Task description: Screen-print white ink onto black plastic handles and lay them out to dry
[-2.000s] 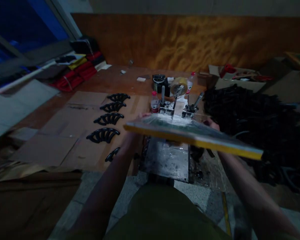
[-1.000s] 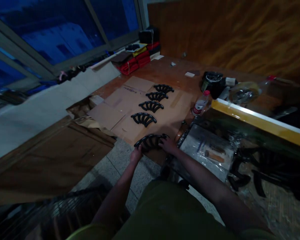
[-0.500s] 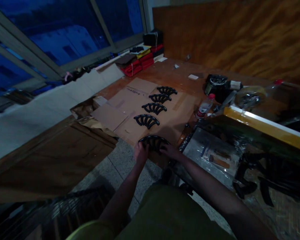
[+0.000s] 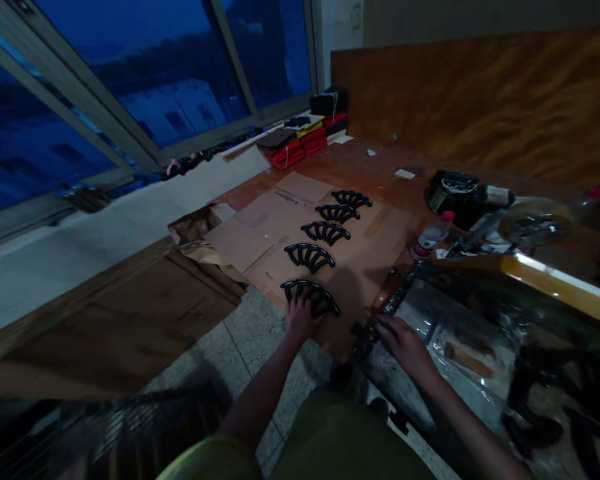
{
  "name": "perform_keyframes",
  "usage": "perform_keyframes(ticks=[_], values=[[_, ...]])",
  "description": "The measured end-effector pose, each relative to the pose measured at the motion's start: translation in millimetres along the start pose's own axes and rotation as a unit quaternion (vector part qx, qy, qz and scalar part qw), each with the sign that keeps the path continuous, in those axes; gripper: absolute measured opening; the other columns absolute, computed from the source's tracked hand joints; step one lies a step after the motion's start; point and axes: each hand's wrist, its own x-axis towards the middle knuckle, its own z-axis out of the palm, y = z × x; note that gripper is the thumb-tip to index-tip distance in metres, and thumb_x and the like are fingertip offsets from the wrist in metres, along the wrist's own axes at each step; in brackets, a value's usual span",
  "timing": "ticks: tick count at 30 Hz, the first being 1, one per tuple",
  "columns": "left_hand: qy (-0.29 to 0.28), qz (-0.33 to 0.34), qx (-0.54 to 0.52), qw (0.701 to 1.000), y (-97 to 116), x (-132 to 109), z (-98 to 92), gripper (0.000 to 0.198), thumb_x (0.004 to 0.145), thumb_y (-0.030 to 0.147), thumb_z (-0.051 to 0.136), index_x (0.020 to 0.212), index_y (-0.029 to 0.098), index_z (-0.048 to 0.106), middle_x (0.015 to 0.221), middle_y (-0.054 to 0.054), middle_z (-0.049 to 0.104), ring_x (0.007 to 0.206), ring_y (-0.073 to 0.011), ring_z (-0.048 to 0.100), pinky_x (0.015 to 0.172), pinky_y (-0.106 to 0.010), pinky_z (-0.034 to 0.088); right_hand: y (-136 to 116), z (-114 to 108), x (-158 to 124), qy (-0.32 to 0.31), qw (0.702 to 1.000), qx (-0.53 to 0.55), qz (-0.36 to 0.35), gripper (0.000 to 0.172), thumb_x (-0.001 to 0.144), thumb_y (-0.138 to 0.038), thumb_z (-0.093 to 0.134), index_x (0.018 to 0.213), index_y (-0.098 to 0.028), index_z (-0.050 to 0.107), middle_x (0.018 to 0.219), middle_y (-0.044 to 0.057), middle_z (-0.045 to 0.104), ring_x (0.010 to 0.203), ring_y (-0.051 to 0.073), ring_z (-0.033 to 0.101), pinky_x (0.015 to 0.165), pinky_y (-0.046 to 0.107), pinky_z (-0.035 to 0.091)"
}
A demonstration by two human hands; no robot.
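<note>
Five-ribbed or similar black curved pieces lie in a slanting row on a flat cardboard sheet (image 4: 365, 267). My left hand (image 4: 303, 319) rests on the nearest black curved piece (image 4: 323, 298), fingers apart and reaching over its ribs. Off to the right, my right hand (image 4: 405, 343) is at the edge of a plastic-covered surface (image 4: 415, 310), its fingers curled together. Whether anything is between them is too dark to make out. Just left of its fingertips sits a small dark object (image 4: 359, 328). Another black curved piece (image 4: 310, 257) lies beyond the left hand.
A bottle with a red cap (image 4: 433, 235) stands right of the cardboard. Behind it is a black container (image 4: 453, 190). Red folded bundles (image 4: 287, 155) are stacked by the window. More black parts (image 4: 535, 400) lie at lower right, and a yellow-edged frame (image 4: 555, 275) crosses the right side.
My right hand has let go of the nearest black curved piece and moved right to the plastic-covered edge. My left hand stays at the piece, which now lies flatter on the cardboard. The view has shifted.
</note>
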Motion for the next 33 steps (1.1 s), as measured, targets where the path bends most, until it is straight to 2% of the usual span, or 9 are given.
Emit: perform_keyframes(ticks=[4, 8, 11, 15, 18, 22, 26, 29, 33], values=[[-0.004, -0.033, 0.022, 0.999, -60.3, 41.6, -19.8, 0.067, 0.080, 0.056, 0.061, 0.133, 0.014, 0.056, 0.145, -0.018, 0.049, 0.137, -0.0383, 0.039, 0.114, -0.047, 0.031, -6.2, -12.2, -6.9, 0.024, 1.000, 0.007, 0.013, 0.032, 0.090, -0.046, 0.049, 0.109, -0.031, 0.071, 0.109, 0.009, 0.072, 0.102, 0.030, 0.068, 0.093, 0.051, 0.054], [-0.030, -0.017, 0.027, 0.999, -82.4, 68.8, -31.8, 0.066, 0.081, 0.054, 0.061, 0.134, 0.015, 0.055, 0.147, -0.017, 0.048, 0.137, -0.0358, 0.039, 0.115, -0.044, 0.029, -11.4, -3.2, -5.9, 0.015, 1.000, 0.013, 0.024, 0.032, 0.089, -0.044, 0.049, 0.107, -0.030, 0.072, 0.109, 0.009, 0.072, 0.102, 0.030, 0.068, 0.093, 0.052, 0.055], [-0.002, -0.009, 0.018, 1.000, -77.3, 68.3, -35.0, 0.067, 0.082, 0.058, 0.058, 0.135, 0.017, 0.053, 0.151, -0.016, 0.044, 0.141, -0.0360, 0.034, 0.117, -0.048, 0.025, -13.3, 0.9, -6.9, -0.003, 0.999, 0.018, 0.027, 0.032, 0.089, -0.042, 0.050, 0.109, -0.030, 0.071, 0.109, 0.009, 0.072, 0.104, 0.030, 0.068, 0.093, 0.051, 0.055], [0.070, 0.002, 0.005, 0.998, -49.2, 79.7, -41.6, 0.068, 0.085, 0.065, 0.051, 0.135, 0.019, 0.053, 0.153, -0.016, 0.041, 0.144, -0.0353, 0.029, 0.119, -0.053, 0.018, -16.7, -6.0, -9.3, 0.002, 0.999, 0.036, 0.041, 0.031, 0.089, -0.044, 0.051, 0.109, -0.032, 0.071, 0.112, 0.009, 0.072, 0.105, 0.030, 0.068, 0.095, 0.052, 0.055], [0.032, 0.007, 0.012, 0.999, -20.3, 113.5, -45.8, 0.071, 0.083, 0.066, 0.051, 0.136, 0.018, 0.052, 0.153, -0.018, 0.040, 0.142, -0.0385, 0.031, 0.116, -0.060, 0.017, -19.7, -11.7, -8.7, 0.008, 0.998, 0.036, 0.056, 0.032, 0.089, -0.047, 0.051, 0.108, -0.032, 0.072, 0.113, 0.009, 0.072, 0.107, 0.031, 0.067, 0.096, 0.054, 0.054], [-0.072, -0.026, 0.039, 0.996, 3.3, 163.5, -43.9, 0.083, 0.077, 0.066, 0.058, 0.143, 0.017, 0.046, 0.153, -0.022, 0.038, 0.138, -0.0447, 0.033, 0.108, -0.068, 0.024, -19.6, -13.8, -8.4, 0.019, 0.997, 0.028, 0.063, 0.033, 0.089, -0.049, 0.051, 0.108, -0.034, 0.072, 0.114, 0.009, 0.072, 0.108, 0.032, 0.067, 0.096, 0.054, 0.054], [-0.129, -0.024, 0.043, 0.990, 0.2, 193.9, -41.2, 0.086, 0.072, 0.061, 0.064, 0.145, 0.023, 0.043, 0.151, -0.019, 0.040, 0.131, -0.0428, 0.043, 0.101, -0.058, 0.040, -15.6, -17.0, -11.5, 0.038, 0.997, 0.018, 0.067, 0.036, 0.090, -0.050, 0.049, 0.107, -0.030, 0.073, 0.113, 0.010, 0.072, 0.106, 0.030, 0.068, 0.094, 0.049, 0.055], [-0.118, -0.012, 0.051, 0.992, -8.1, 211.7, -43.0, 0.079, 0.072, 0.057, 0.065, 0.140, 0.020, 0.049, 0.147, -0.019, 0.044, 0.130, -0.0416, 0.044, 0.101, -0.051, 0.042, -13.8, -21.6, -13.2, 0.036, 0.996, 0.012, 0.077, 0.040, 0.092, -0.049, 0.048, 0.109, -0.023, 0.073, 0.115, 0.011, 0.072, 0.108, 0.028, 0.067, 0.095, 0.045, 0.055], [-0.105, -0.010, 0.058, 0.993, -12.2, 236.0, -44.4, 0.074, 0.072, 0.056, 0.065, 0.134, 0.018, 0.055, 0.142, -0.019, 0.049, 0.128, -0.0409, 0.046, 0.100, -0.048, 0.043, -13.2, -24.5, -14.2, 0.046, 0.996, 0.006, 0.080, 0.038, 0.092, -0.049, 0.050, 0.109, -0.024, 0.073, 0.113, 0.010, 0.072, 0.105, 0.027, 0.069, 0.093, 0.041, 0.056]])
